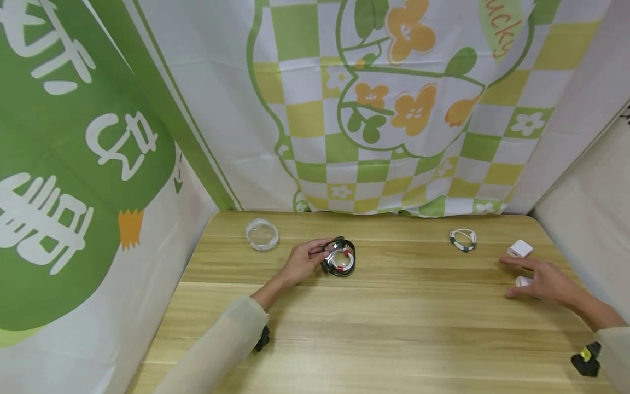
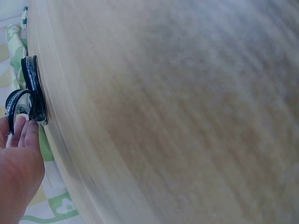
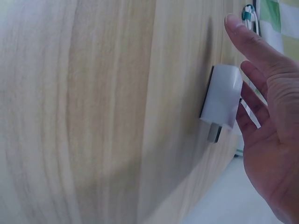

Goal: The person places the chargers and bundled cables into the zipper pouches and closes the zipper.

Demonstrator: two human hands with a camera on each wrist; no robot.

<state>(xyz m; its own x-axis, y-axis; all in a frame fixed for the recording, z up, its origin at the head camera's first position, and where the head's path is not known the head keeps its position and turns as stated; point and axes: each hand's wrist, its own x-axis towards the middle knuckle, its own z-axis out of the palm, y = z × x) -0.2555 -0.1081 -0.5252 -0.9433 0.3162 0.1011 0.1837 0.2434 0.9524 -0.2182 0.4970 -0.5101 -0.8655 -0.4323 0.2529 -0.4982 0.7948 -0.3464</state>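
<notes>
My left hand [image 1: 301,262] reaches to the near left side of a round, black-rimmed clear case [image 1: 352,261] and pinches its edge between fingers and thumb. Inside lies a coiled white cable [image 1: 336,265] with red ties. In the left wrist view the case [image 2: 33,77] shows two black-edged halves spread apart, the fingers at the nearer one. On the right, my right hand [image 1: 546,282] hovers around a white charger plug [image 1: 523,281], fingers and thumb spread apart. The right wrist view shows this plug [image 3: 223,93] standing on the wood with a metal prong, beside the fingers.
Behind the right hand sits another white charger plug [image 1: 520,249]. A coiled white cable [image 1: 463,240] with dark ties lies to its left. At the table's [image 1: 374,339] back left is a clear round coil or container [image 1: 262,235]. Patterned cloth [image 1: 305,126] hangs behind the table.
</notes>
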